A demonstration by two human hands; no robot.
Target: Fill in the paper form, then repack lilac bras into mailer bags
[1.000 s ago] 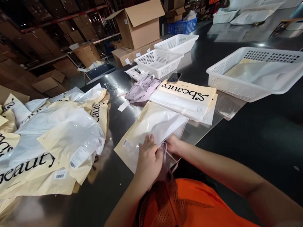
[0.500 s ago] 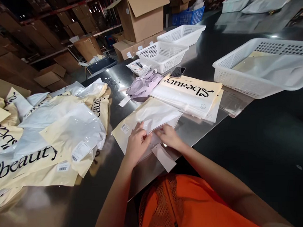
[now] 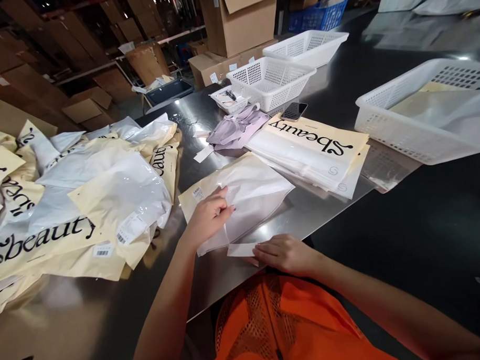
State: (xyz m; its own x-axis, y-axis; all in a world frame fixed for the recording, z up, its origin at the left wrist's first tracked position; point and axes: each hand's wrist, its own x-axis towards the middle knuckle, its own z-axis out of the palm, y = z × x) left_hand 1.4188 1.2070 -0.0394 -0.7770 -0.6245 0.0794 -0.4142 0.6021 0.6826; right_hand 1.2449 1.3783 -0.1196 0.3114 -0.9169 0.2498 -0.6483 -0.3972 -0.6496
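Note:
A cream and clear plastic garment bag (image 3: 259, 187) lies flat before me on the metal table (image 3: 304, 214), with a small barcode label (image 3: 197, 193) at its left corner. My left hand (image 3: 208, 218) rests on the bag, thumb apart from the outstretched fingers. My right hand (image 3: 288, 254) pinches the end of a pale hang tag (image 3: 241, 250) at the bag's near edge. A thin string joins the tag to the bag's opening. Beyond the bag are a folded lilac garment (image 3: 238, 128) and a stack of "beauty" printed bags (image 3: 313, 138).
Many filled bags (image 3: 117, 174) are heaped on the left. A phone (image 3: 294, 111) lies on the bag stack. White baskets (image 3: 270, 84) stand at the back, another basket (image 3: 404, 137) on the right. A large cardboard box (image 3: 246, 27) stands behind. The table's front edge is close to my body.
My right hand has left the bag's edge and moved nearer my body, taking hold of the hang tag. My left hand has shifted slightly left on the bag. The view has turned a little.

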